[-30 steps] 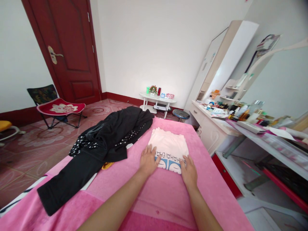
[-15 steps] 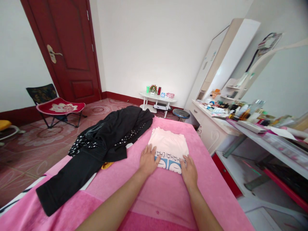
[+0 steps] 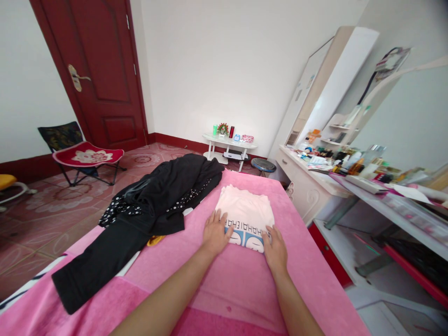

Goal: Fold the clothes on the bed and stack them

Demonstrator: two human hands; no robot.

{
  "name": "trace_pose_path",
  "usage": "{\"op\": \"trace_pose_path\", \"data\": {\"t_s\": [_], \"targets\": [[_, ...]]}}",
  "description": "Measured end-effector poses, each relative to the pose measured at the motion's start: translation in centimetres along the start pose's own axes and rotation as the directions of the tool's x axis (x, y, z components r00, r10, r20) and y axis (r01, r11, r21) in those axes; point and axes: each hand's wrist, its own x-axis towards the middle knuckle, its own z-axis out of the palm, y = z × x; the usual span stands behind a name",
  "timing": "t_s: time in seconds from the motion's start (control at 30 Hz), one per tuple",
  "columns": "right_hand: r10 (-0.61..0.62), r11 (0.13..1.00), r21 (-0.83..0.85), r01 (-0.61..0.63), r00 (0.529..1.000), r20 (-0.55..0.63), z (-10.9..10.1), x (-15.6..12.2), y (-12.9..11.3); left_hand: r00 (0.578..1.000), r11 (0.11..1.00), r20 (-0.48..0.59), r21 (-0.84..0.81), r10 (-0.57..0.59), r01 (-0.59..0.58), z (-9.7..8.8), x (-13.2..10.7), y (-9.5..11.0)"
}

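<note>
A pale pink folded T-shirt (image 3: 245, 207) with dark lettering and a blue-and-white print lies flat on the pink bedspread (image 3: 241, 284). My left hand (image 3: 216, 233) rests on its left near corner, fingers spread and lying on the cloth. On the opposite near corner, my right hand (image 3: 275, 247) touches the shirt with its fingers stretched forward. Neither hand grips the fabric. To the left sits a heap of black clothes (image 3: 154, 200), with white-dotted cloth showing in it and a sleeve or leg trailing toward me.
A dressing table (image 3: 308, 172) crowded with bottles stands along the bed's right side, beside a shelf unit (image 3: 364, 261). Beyond the bed are a small white table (image 3: 229, 142) and a round stool (image 3: 263, 165). A red folding chair (image 3: 89, 156) stands near the door (image 3: 94, 70).
</note>
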Motion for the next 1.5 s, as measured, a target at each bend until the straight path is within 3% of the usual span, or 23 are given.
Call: {"op": "trace_pose_path", "data": {"t_s": [1.5], "targets": [[-0.027,0.997,0.074,0.030,0.999,-0.031,0.37,0.08,0.70,0.999,0.999,-0.049,-0.044,0.011,-0.013,0.19,-0.02,-0.16]]}}
